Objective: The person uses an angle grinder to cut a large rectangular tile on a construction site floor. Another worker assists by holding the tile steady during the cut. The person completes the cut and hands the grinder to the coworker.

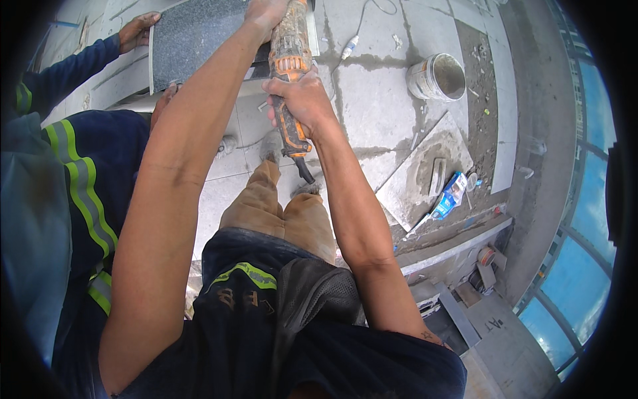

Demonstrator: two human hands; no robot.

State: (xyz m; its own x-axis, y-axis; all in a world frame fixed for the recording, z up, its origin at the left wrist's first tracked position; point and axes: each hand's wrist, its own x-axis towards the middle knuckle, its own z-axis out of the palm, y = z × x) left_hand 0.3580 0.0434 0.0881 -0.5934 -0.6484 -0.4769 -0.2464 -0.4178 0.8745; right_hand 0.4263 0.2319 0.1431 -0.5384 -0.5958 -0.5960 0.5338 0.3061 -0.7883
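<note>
My left hand (266, 12) grips the front end of an orange and black angle grinder (290, 60), at the top of the view. My right hand (302, 100) is closed around the grinder's rear handle, its cord trailing down toward my knees. The grinder's head rests at the edge of a dark grey speckled stone slab (193, 36). A co-worker in a blue jacket with reflective stripes stands at my left; one hand (137, 31) holds the slab's far left edge, another (164, 100) is under its near edge. The disc is hidden by my hand.
A dusty white bucket (436, 76) stands on the tiled floor at the upper right. A board with mortar and a trowel (435, 174) lies right of my legs, a blue carton (450, 195) beside it. A cable plug (349, 46) lies near the slab. Glass panels line the right.
</note>
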